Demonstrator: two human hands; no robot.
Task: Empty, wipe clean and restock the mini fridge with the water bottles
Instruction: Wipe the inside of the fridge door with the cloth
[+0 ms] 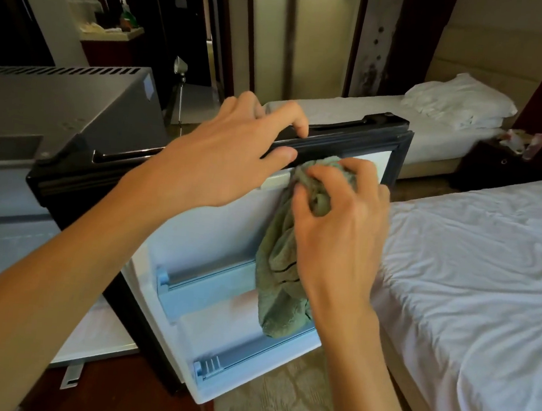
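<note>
The mini fridge (60,111) stands at the left with its door (215,233) swung wide open toward me. My left hand (225,156) grips the black top edge of the door. A green cloth (277,270) is bunched in my right hand (337,217), which presses it against the white inner panel near the door's upper right corner; the rest of the cloth hangs down over the door shelves (205,284). The door shelves hold nothing. No water bottles are in view. The fridge's white interior (1,239) shows at the far left.
A bed with white sheets (483,287) lies close on the right. A second bed with a pillow (459,100) stands behind the door, with a dark nightstand (500,165) between them. A counter with a spray bottle (126,12) is at the back left.
</note>
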